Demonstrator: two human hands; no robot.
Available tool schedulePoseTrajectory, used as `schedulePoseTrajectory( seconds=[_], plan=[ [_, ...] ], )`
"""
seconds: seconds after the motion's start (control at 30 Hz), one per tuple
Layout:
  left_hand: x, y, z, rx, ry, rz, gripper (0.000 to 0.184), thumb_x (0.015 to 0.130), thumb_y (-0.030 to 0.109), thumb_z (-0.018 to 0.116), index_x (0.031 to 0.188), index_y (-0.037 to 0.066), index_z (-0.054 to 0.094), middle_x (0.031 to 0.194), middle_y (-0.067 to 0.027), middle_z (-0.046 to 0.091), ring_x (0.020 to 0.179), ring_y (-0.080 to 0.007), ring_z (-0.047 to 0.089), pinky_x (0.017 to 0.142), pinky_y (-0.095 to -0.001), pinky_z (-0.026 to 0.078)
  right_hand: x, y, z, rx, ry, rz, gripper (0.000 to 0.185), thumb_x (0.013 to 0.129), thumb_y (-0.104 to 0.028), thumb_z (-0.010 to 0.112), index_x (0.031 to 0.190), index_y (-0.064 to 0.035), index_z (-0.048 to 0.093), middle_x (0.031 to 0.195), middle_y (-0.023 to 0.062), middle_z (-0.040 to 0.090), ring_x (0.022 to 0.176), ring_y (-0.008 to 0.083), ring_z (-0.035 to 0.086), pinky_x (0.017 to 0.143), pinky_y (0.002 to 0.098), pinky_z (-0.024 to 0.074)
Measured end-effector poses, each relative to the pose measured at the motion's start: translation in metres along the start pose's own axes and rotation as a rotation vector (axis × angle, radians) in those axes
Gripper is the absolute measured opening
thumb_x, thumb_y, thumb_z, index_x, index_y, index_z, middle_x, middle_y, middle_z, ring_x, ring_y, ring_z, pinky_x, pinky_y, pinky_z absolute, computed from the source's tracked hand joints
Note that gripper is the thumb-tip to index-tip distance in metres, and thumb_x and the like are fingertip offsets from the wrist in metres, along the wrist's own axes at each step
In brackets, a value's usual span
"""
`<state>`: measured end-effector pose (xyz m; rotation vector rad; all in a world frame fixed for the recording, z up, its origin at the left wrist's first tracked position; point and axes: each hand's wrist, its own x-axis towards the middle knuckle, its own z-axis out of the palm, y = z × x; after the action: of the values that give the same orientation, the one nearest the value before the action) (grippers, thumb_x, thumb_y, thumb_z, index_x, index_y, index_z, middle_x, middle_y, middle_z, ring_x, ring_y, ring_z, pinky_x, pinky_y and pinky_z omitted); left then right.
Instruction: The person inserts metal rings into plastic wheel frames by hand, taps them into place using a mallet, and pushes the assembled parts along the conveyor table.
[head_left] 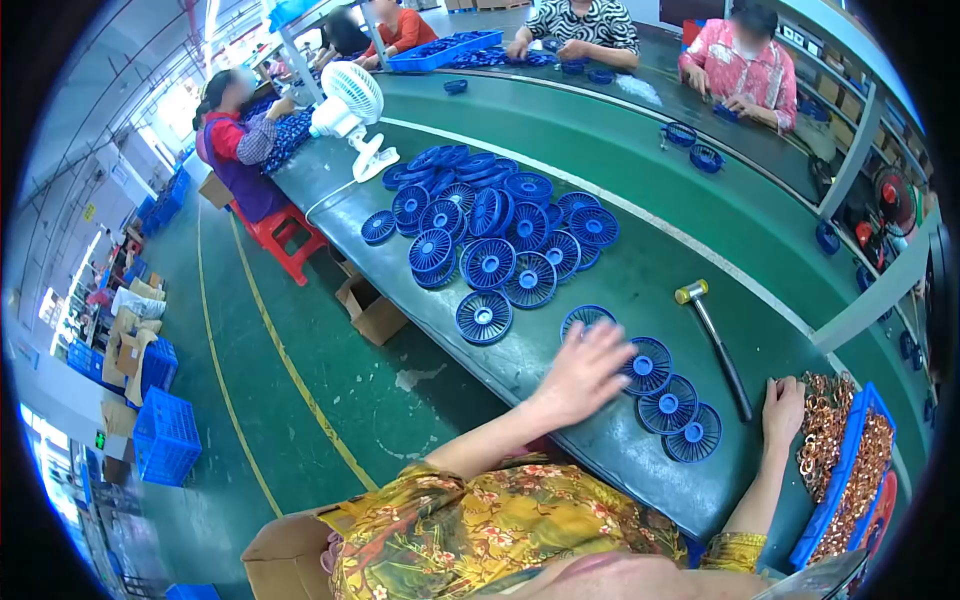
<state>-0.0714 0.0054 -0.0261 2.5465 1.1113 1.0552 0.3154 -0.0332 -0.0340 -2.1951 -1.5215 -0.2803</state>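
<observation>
My left hand (585, 374) is over the green tabletop with its fingers spread, slightly blurred by motion. It partly covers a blue spoked plastic wheel (587, 314). Just right of it, a row of similar blue wheels (668, 402) overlaps along the table. My right hand (783, 410) rests at the table's right side with curled fingers, beside a pile of copper-coloured rings (822, 425); whatever it may hold is hidden. Between the wheels and this hand lies a hammer (722, 350) with a yellow head and black handle.
A heap of blue wheels (490, 262) covers the middle of the table. A blue tray (822, 532) of copper pieces stands at right. Farther off are a white fan (350, 100), a green conveyor belt (640, 165) carrying wheels, and several co-workers. A cardboard box (372, 310) sits below the table.
</observation>
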Motion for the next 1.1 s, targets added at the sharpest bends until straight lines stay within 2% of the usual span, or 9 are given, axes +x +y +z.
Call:
schedulePoseTrajectory(
  seconds=[0.1,0.23,0.43,0.5,0.53,0.57,0.7,0.9,1.1],
  plan=[
    [-0.016,-0.027,-0.035,0.188,0.187,-0.229,0.056,0.076,0.021,0.074,0.125,0.004,0.053,0.135,-0.0218,0.046,0.130,-0.0387,0.039,0.107,-0.0516,0.028,-0.004,-0.009,-0.012,-0.013,-0.027,0.001,0.016,0.085,-0.012,0.063,0.079,-0.0006,0.052,0.080,0.0163,0.052,0.076,0.0357,0.054,0.068,0.0450,0.0436],
    [-0.042,-0.068,-0.053,0.405,0.125,-0.573,0.072,0.075,0.033,0.076,0.133,0.003,0.046,0.141,-0.0266,0.038,0.135,-0.0401,0.032,0.110,-0.0516,0.026,-0.005,-0.011,-0.016,0.005,-0.030,-0.004,0.013,0.085,-0.011,0.061,0.081,-0.0008,0.053,0.082,0.0154,0.052,0.077,0.0351,0.055,0.068,0.0448,0.0440],
    [-0.045,-0.091,-0.064,0.425,0.216,-0.467,0.040,0.082,0.022,0.068,0.115,0.001,0.060,0.117,-0.0250,0.060,0.110,-0.0378,0.058,0.093,-0.0421,0.047,-0.004,-0.015,-0.020,0.089,-0.037,0.011,0.010,0.086,-0.010,0.061,0.085,-0.0014,0.057,0.088,0.0151,0.057,0.083,0.0348,0.057,0.071,0.0436,0.0452],
    [-0.037,-0.085,-0.074,0.246,0.335,-0.620,0.031,0.084,0.017,0.065,0.109,-0.001,0.062,0.103,-0.0237,0.065,0.096,-0.0357,0.065,0.083,-0.0411,0.052,-0.004,-0.024,-0.027,0.154,-0.016,-0.018,0.008,0.086,-0.008,0.060,0.089,-0.0011,0.060,0.093,0.0153,0.059,0.088,0.0345,0.058,0.075,0.0420,0.0463],
    [-0.035,-0.077,-0.071,0.319,0.377,-0.451,0.027,0.085,0.015,0.063,0.107,-0.001,0.062,0.092,-0.0221,0.066,0.083,-0.0343,0.067,0.075,-0.0398,0.052,-0.004,-0.026,-0.030,0.209,0.011,-0.084,0.007,0.086,-0.008,0.061,0.089,-0.0010,0.061,0.093,0.0150,0.060,0.087,0.0325,0.058,0.075,0.0396,0.0469],
    [-0.029,-0.076,-0.082,0.205,0.453,-0.640,0.026,0.085,0.015,0.063,0.106,0.000,0.063,0.087,-0.0210,0.066,0.077,-0.0339,0.066,0.070,-0.0381,0.051,-0.003,-0.030,-0.030,0.264,0.036,-0.150,0.007,0.086,-0.007,0.062,0.089,-0.0008,0.063,0.093,0.0147,0.060,0.086,0.0305,0.059,0.075,0.0372,0.0475],
    [0.010,-0.023,-0.062,-0.148,0.561,-0.482,0.020,0.092,0.013,0.060,0.105,-0.002,0.061,0.082,-0.0077,0.063,0.072,-0.0116,0.057,0.068,-0.0288,0.048,-0.019,-0.105,-0.063,0.606,0.054,-0.258,0.010,0.081,-0.004,0.069,0.090,-0.0020,0.068,0.089,0.0117,0.063,0.082,0.0237,0.062,0.072,0.0298,0.0490],
    [0.038,0.047,-0.005,-1.083,0.175,-0.546,0.030,0.101,0.027,0.046,0.103,0.000,0.057,0.093,-0.0026,0.059,0.085,-0.0084,0.053,0.077,-0.0248,0.046,-0.052,-0.148,-0.084,0.710,0.194,-0.491,0.020,0.066,-0.003,0.078,0.084,-0.0059,0.069,0.085,0.0066,0.064,0.076,0.0221,0.062,0.066,0.0314,0.0499],
    [0.040,0.084,0.009,-1.261,0.038,-0.527,0.034,0.102,0.031,0.042,0.111,0.000,0.054,0.096,-0.0024,0.058,0.086,-0.0065,0.054,0.078,-0.0226,0.046,-0.069,-0.157,-0.086,0.680,0.325,-0.573,0.022,0.063,-0.006,0.081,0.081,-0.0067,0.068,0.078,0.0044,0.064,0.067,0.0209,0.061,0.059,0.0301,0.0488]
  ],
)
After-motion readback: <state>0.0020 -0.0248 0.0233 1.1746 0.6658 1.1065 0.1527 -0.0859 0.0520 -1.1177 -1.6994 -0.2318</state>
